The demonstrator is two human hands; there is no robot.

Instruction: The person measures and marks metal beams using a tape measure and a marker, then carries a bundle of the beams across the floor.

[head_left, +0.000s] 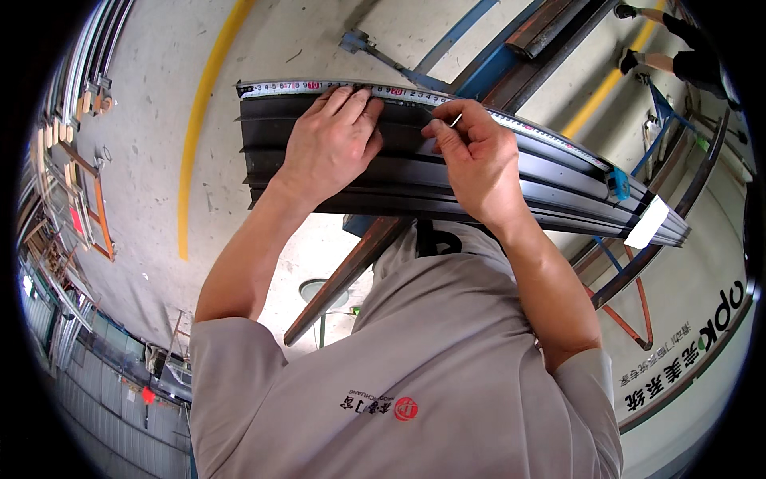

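Observation:
Several long dark grey metal profiles (399, 173) lie side by side across the space in front of me. A white tape measure (271, 89) is stretched along their far edge, and its blue case (617, 184) rests towards the right end. My left hand (331, 148) is closed over the far profile, its fingertips pressing the tape against it. Close to the tape, my right hand (481, 156) pinches a thin pencil-like stick (456, 120) between thumb and fingers. Most of that stick is hidden by the fingers, so its kind is unclear.
A white paper (647, 223) lies over the profiles' right end. Dark beams (550, 28) and blue frame bars (455, 36) stand beyond. Yellow floor lines (199, 120) run left and right. Racks with long profiles (88, 72) stand far left. Another person's legs (658, 60) show at upper right.

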